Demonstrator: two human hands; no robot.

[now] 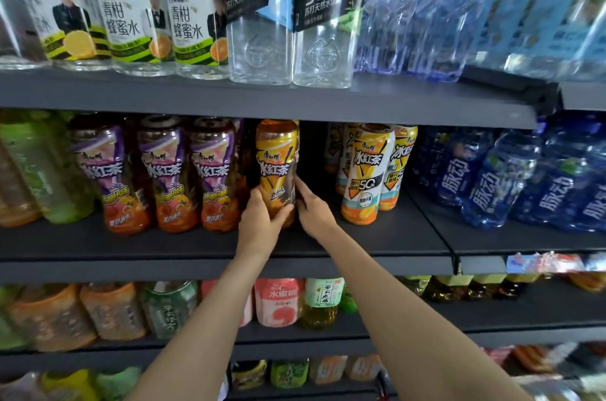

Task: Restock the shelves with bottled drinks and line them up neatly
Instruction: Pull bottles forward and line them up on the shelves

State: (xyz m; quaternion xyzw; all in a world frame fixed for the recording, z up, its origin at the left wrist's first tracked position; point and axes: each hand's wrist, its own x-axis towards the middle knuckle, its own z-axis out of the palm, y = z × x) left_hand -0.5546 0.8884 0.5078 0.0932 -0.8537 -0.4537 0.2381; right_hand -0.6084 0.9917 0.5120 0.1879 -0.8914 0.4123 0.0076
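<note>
Both bare hands reached up to the dark grey metal middle shelf [377, 236], where a tall plastic iced-tea bottle with a yellow-and-orange label [277, 168] stood upright near the shelf's front. The left hand [262, 220] gripped the bottle low on its left side, thumb curled across the front of the label and fingers wrapped behind. The right hand [313, 210] pressed against the bottle's lower right side, its fingers lying along the plastic; whether they curled round the back could not be told. Just left of the left hand stood a row of three dark tea bottles with purple-and-orange labels [167, 171], their fronts in line. Right of the right hand, past a bare gap of shelf, stood paler white-and-orange labelled tea bottles [367, 174], and farther right a cluster of blue plastic drink bottles [492, 181]. Above the hands, on the upper shelf, clear square soda-water bottles with black labels [295, 17] stood side by side.
</note>
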